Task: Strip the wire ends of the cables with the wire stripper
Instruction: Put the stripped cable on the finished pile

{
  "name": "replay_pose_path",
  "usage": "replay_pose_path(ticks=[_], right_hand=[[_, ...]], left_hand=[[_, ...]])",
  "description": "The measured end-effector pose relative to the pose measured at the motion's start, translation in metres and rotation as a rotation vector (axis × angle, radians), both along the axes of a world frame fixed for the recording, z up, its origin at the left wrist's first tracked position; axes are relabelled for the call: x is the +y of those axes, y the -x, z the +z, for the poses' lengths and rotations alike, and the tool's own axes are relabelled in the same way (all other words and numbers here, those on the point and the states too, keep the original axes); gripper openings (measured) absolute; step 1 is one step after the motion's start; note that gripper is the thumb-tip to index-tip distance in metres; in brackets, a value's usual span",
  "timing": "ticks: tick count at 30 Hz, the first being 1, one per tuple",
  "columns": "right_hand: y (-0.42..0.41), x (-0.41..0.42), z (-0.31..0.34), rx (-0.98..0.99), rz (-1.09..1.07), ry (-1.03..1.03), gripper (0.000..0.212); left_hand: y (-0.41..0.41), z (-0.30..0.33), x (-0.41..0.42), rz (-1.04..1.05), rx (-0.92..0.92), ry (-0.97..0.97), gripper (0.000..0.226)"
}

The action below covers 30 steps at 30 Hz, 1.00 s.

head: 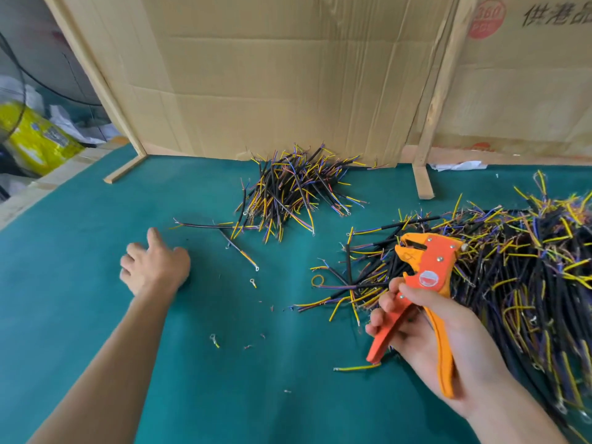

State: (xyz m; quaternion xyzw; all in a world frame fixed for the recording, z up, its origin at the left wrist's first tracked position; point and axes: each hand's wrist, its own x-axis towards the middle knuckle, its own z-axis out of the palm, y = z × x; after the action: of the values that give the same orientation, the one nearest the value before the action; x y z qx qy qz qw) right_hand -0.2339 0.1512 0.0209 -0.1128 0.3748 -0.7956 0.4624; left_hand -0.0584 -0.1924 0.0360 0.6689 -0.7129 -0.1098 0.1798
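From the head camera, the big heap of cables point(528, 283) on the right runs off the right and lower edges, so its full spread cannot be seen. The right hand point(429, 334) covers part of the wire stripper point(426, 277): its fingers are wrapped around the two orange handles, and the tool's head points up and away, held above the near edge of that heap. Nothing seems to sit in the tool's mouth, though the view there is too small to be sure. A round red-and-white sticker on the tool's body carries print that is too blurred to read.

The left hand point(153, 267) rests on the green desk point(80, 251) with its fingers loosely curled and holding nothing; its fingertips are turned away from the camera. Two loose cables point(224, 235) lie just beyond it, apart from the hand. A smaller pile of cables point(294, 190) sits at the back of the desk, against the cardboard sheet point(272, 75). Small wire scraps point(214, 341) dot the desk in front.

On the cardboard box point(528, 75) at upper right, a red round stamp reads "360", with a second line beneath it that may be "PCS", and dark Chinese characters beside it are cut off by the edge. At far left, a yellow package point(35, 136) is blurred and half hidden.
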Motion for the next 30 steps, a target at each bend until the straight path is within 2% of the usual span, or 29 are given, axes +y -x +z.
replay_pose_path(ticks=[3, 6, 9, 12, 14, 16, 20, 24, 28, 30], right_hand=[[0.0, 0.0, 0.001, -0.029, -0.003, 0.007, 0.044], [0.0, 0.001, 0.003, -0.074, -0.024, 0.012, 0.047], [-0.001, 0.002, 0.006, -0.08, -0.032, 0.007, 0.048], [-0.002, 0.001, 0.008, -0.09, -0.033, 0.005, 0.049], [-0.004, 0.001, 0.011, -0.098, -0.035, 0.006, 0.05], [-0.007, 0.002, 0.014, -0.095, -0.033, 0.009, 0.052], [-0.012, 0.006, 0.022, -0.089, -0.036, 0.006, 0.056], [-0.014, 0.006, 0.029, -0.076, -0.038, -0.002, 0.035], [-0.013, 0.005, 0.028, -0.081, -0.047, -0.014, 0.037], [-0.012, 0.006, 0.026, -0.078, -0.039, -0.027, 0.037]], left_hand=[[-0.006, -0.004, -0.017, -0.097, -0.066, 0.062, 0.036], [-0.001, 0.002, -0.027, -0.175, 0.092, 0.093, 0.031], [0.015, 0.01, -0.025, -0.137, 0.288, -0.018, 0.028], [0.041, 0.016, -0.026, -0.116, 0.427, -0.157, 0.042], [0.057, 0.016, -0.032, -0.079, 0.51, -0.205, 0.041], [0.07, 0.015, -0.039, -0.023, 0.49, -0.23, 0.044], [0.087, 0.017, -0.044, 0.028, 0.295, -0.254, 0.052], [0.09, 0.028, -0.053, 0.046, 0.451, -0.108, 0.032], [0.085, 0.072, -0.049, -0.168, 0.644, 0.184, 0.021], [0.084, 0.098, -0.029, -0.247, 0.669, 0.358, 0.023]])
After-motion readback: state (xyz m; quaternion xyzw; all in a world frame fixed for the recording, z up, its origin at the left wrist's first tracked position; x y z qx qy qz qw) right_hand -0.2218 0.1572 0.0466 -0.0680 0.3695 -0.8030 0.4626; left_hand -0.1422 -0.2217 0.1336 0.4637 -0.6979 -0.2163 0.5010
